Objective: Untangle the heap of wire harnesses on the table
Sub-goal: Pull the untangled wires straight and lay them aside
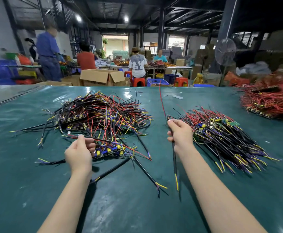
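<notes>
A tangled heap of wire harnesses (pixel 102 115) with black, red and yellow leads and small circuit boards lies left of centre on the green table (pixel 137 207). My left hand (pixel 80 151) holds a strip of boards with blue and yellow parts (pixel 110 150) at the heap's near edge, fingers curled round its wires. My right hand (pixel 179 133) grips a single harness (pixel 174 158) lifted off the table; its black cable hangs down to yellow tips and its red wire rises upward. To the right lies a neater pile of harnesses (pixel 221 132).
A pile of red-wired boards (pixel 270 101) sits at the far right of the table. Loose black cables (pixel 147 174) lie between my arms. Beyond the table's far edge are cardboard boxes (pixel 102 77), stools, a fan (pixel 225 51) and several people at other tables.
</notes>
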A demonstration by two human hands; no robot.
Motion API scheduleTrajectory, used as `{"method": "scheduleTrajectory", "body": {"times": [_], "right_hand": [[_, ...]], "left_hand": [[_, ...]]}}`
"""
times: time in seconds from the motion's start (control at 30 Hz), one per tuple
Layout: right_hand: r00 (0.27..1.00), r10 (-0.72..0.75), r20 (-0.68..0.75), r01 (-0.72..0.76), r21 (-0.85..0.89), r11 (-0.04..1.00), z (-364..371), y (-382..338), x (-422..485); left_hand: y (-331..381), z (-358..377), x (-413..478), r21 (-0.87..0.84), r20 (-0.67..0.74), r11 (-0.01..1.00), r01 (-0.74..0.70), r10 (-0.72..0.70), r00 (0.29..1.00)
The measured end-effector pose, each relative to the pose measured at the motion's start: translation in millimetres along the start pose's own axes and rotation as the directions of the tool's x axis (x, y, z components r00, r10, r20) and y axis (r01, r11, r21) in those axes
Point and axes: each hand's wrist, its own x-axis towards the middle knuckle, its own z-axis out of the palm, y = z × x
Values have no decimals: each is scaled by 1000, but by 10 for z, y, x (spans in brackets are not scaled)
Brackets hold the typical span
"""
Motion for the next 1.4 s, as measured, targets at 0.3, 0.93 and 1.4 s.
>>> {"method": "scheduleTrajectory", "body": {"times": [0.3,0.93,1.4], "right_hand": [[872,-490,-20,113,-964,240,-513,-371,636],[864,-489,-117,89,-922,377,-520,-52,561],[758,15,652,580,-685,440,266,496,-432]], "left_hand": [[-5,29,-32,58,61,998,8,-11,998],[35,33,-268,689,504,583,-429,39,863],[3,-20,-329,676,710,385,-628,-112,695]]}}
